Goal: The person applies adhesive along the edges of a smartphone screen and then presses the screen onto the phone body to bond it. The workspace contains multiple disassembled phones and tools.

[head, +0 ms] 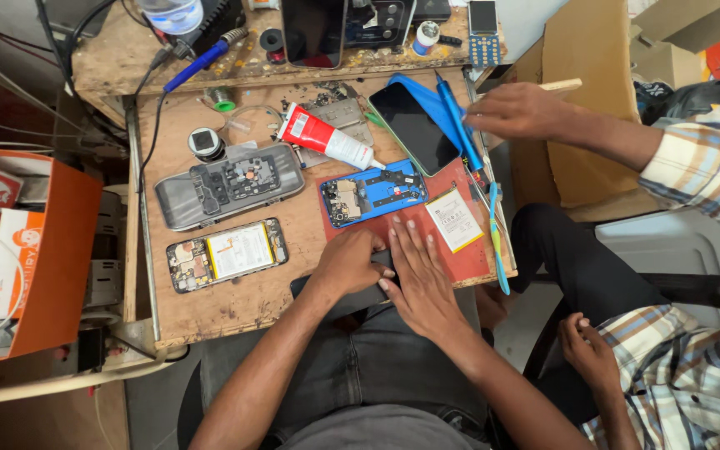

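Scuffed, stained wood forms the small tabletop [235, 308] where a person's two bare hands press down on a dark, flat slab-shaped phone [352, 293] at the near edge, partly over the lap. The left hand [350, 260] is curled with knuckles bent over the phone's upper side, fingertips tucked on its top edge; the right hand [417, 271] lies flat, fingers straight and spread, on the phone's right end and on the red mat [468, 258] just beyond. On that mat rest an opened phone with a blue inner frame [372, 192] and a thin white rectangular battery [454, 218]. Left of the hands lies another opened phone showing a pale battery [227, 253], and above it a grey rounded back shell with exposed circuitry [228, 183]. A red-and-white tube [327, 137] lies slanted near the middle, beside a glossy black screen panel [414, 127] and a blue-handled tool [458, 125]. A co-worker in a checked sleeve reaches in from the right, one hand [520, 110] hovering at the tabletop's far right corner. An orange cardboard box [60, 250] stands at the left, cables trail along the raised back shelf [127, 58], and brown cardboard [593, 92] leans at the right.
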